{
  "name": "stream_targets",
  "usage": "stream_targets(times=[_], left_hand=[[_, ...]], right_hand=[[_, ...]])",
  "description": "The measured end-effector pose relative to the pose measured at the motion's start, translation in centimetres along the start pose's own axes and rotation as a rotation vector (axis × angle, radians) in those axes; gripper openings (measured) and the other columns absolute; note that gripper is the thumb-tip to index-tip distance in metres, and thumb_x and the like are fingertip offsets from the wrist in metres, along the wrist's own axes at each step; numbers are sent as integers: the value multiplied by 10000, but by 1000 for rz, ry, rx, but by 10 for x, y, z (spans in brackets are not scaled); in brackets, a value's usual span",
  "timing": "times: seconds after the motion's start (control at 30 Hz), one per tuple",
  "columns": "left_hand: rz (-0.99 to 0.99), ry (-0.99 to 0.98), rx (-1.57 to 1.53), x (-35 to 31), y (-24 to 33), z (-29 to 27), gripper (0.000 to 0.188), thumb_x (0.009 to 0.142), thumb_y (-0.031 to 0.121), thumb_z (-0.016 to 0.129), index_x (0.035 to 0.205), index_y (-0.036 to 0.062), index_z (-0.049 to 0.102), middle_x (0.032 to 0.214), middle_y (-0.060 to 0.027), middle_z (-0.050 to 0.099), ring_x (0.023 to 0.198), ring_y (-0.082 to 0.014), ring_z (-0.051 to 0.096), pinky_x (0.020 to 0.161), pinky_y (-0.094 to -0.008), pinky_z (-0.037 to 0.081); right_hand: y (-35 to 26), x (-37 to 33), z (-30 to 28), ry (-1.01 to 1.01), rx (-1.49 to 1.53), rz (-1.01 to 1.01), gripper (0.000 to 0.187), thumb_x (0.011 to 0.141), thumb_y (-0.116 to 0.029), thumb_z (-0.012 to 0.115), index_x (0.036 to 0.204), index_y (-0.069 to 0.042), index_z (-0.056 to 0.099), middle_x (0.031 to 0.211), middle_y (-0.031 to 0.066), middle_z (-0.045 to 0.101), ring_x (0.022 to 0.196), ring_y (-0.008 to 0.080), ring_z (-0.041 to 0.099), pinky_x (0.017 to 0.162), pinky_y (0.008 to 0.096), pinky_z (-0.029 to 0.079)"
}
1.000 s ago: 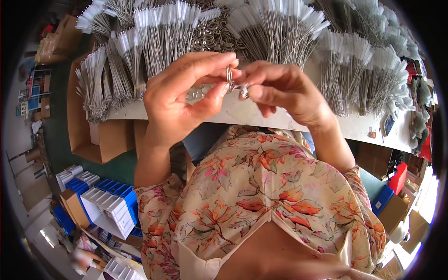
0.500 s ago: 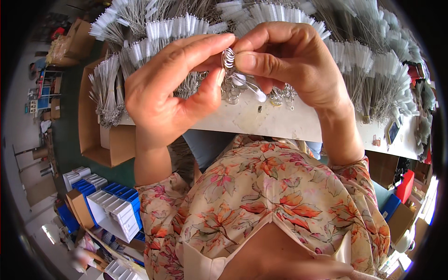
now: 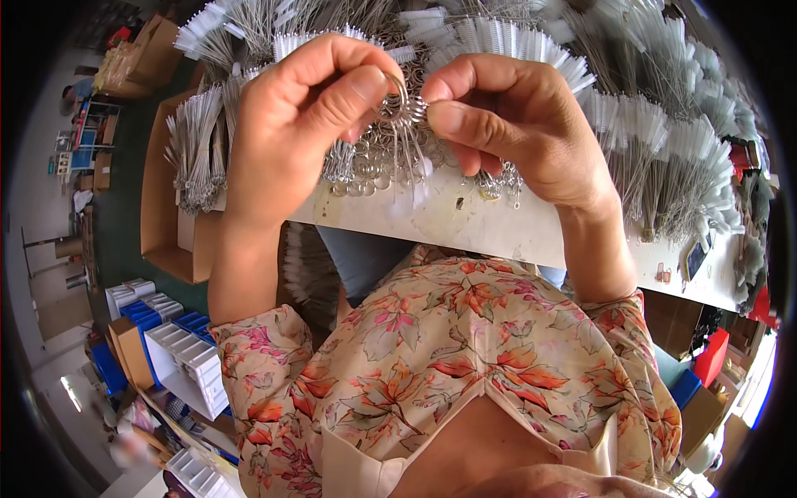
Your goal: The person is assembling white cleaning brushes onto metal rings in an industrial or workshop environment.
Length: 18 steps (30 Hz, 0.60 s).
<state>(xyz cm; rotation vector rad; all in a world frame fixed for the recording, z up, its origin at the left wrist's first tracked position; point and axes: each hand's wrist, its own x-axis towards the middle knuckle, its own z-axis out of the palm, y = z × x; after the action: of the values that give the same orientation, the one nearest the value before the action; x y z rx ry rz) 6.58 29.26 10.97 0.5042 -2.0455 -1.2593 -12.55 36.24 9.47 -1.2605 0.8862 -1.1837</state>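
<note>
My left hand (image 3: 320,108) pinches a metal split ring (image 3: 403,88) between thumb and fingertips, above the front of the table. My right hand (image 3: 510,120) faces it, its thumb and forefinger closed on the wire loop ends at the ring's right side. From the ring hang several thin wire-stemmed brushes (image 3: 407,158), their white bristle tips blurred. Whether every loop is threaded on the ring I cannot tell. Loose metal rings (image 3: 365,181) lie on the table below my left hand. Beneath my right hand is a small group of looped wire ends (image 3: 501,184).
Bundles of white-bristled wire brushes (image 3: 664,158) crowd the white table (image 3: 498,228), with more bundles (image 3: 199,149) at the left. An open cardboard box (image 3: 170,245) stands against the table's left end. White and blue bins (image 3: 187,365) sit at lower left. A phone-like device (image 3: 696,259) lies at right.
My left hand has turned from an extended thumb-and-finger hold to a curled pinch on the ring. The ring has tilted, and the brushes now hang straight down below it.
</note>
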Motion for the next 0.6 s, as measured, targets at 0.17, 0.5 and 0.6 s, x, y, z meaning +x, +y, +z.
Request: stream_targets(times=[0.17,0.5,0.6], left_hand=[[-175,91,-144,-12,3,5,174,901,91,498,1039,-10,529,792,5,505,600,-34,385,535,-169,333],[-358,139,-237,-48,15,-19,178,901,126,506,1038,19,544,740,-25,549,585,-41,431,541,-175,353],[-167,138,257,-61,9,-23,184,906,129,496,1034,17,566,816,-58,585,683,-80,509,611,-190,403]], right_hand=[[9,4,4,19,21,2,169,830,-149,634,907,1,625,690,-13,580,568,29,498,492,178,386],[27,24,31,-89,-1,-40,151,829,-118,629,911,9,624,680,-10,575,576,36,497,500,178,385],[28,27,41,-124,10,-27,162,827,-127,635,915,9,623,695,-6,583,579,42,508,506,174,390]])
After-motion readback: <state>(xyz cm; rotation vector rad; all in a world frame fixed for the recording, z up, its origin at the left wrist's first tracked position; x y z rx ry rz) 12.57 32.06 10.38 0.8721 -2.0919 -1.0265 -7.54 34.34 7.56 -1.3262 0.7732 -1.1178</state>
